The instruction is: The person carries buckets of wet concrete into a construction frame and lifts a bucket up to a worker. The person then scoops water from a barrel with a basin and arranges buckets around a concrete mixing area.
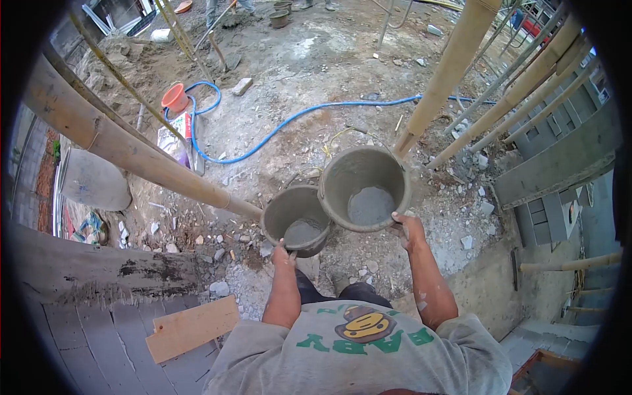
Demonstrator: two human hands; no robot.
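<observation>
Two grey, cement-coated buckets are in front of my body, side by side. My left hand [282,253] is closed on the near rim of the smaller-looking left bucket [275,214]. My right hand [409,230] grips the near right rim of the right bucket [332,181], thumb over the edge. The right bucket overlaps the left one in view and looks higher. A grey layer coats the bottom of each. Wire handles hang loose at their far sides. Most of my fingers are hidden behind the bucket walls.
Bamboo poles [141,155] slant at the left, and another bamboo pole [447,76] rises at the right. Across the rubble ground runs a blue hose [283,126], near an orange bucket [175,99]. A low wall [112,266] and a wooden board [193,328] lie left. People's legs [220,10] show far off.
</observation>
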